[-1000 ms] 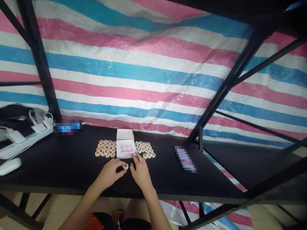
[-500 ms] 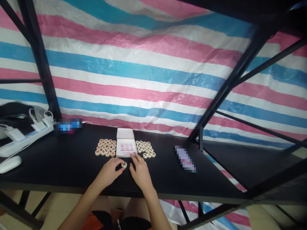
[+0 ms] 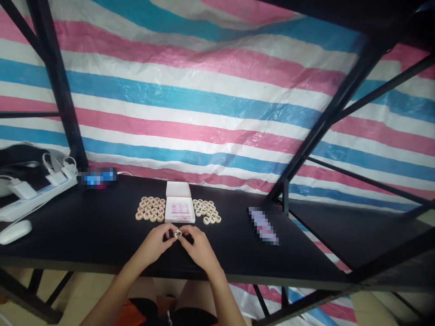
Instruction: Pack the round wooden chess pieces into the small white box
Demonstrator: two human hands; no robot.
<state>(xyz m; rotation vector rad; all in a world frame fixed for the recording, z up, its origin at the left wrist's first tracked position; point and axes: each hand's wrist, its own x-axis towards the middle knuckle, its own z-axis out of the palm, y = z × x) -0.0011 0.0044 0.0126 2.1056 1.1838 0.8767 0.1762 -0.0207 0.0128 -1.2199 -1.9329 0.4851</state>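
A round wooden piece with a black character [image 3: 178,233] is held between the fingertips of my left hand [image 3: 159,241] and my right hand [image 3: 197,245], just in front of an open white box. The box [image 3: 169,215] has its lid [image 3: 178,189] folded back and red grid lines inside. Left of it lie several rows of pieces with red characters [image 3: 150,209]. On its right several pieces with black characters [image 3: 207,208] lie in looser rows.
A blurred-out phone-like item [image 3: 263,226] lies to the right on the black table [image 3: 102,235]. On the left are a white power strip [image 3: 37,194] with plugs, a white mouse [image 3: 15,232] and another blurred item [image 3: 97,178]. A striped sheet hangs behind.
My right hand has moved left from beside the box's front edge and closed its fingertips on the piece. My left hand still grips the same piece, now slightly further right.
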